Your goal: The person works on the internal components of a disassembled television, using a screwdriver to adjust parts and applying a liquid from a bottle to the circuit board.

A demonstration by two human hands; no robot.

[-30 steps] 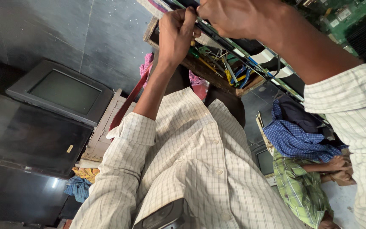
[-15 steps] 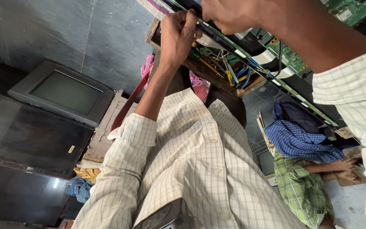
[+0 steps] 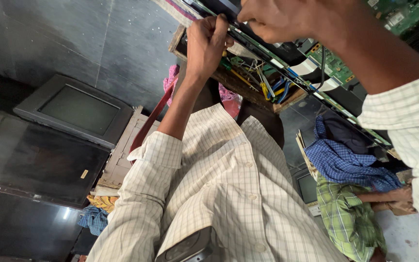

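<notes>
**2 hands at the edge of a long panel**

A long flat panel (image 3: 316,92) is being held across the top of the view, running from upper left down to the right, with a thin green strip along its edge. The left hand (image 3: 207,41) is being pressed against that edge near the panel's upper end, fingers curled tight around something small; what is being gripped cannot be told. The right hand (image 3: 277,19) is being kept just above the panel, beside the left hand, closed into a loose fist over the panel's top face; whether anything is being held inside it cannot be told.

Below the panel, a wooden tray (image 3: 248,90) of tools with yellow and blue handles is being seen just under the left hand. A green circuit board (image 3: 335,63) is lying on the panel's far side, to the right of the tray. Further below the panel, a grey television set (image 3: 76,109) is resting on the floor to the left. Under the panel's lower right end, another person in a green checked shirt (image 3: 340,213) is being seen beside a blue checked cloth (image 3: 345,165).
</notes>
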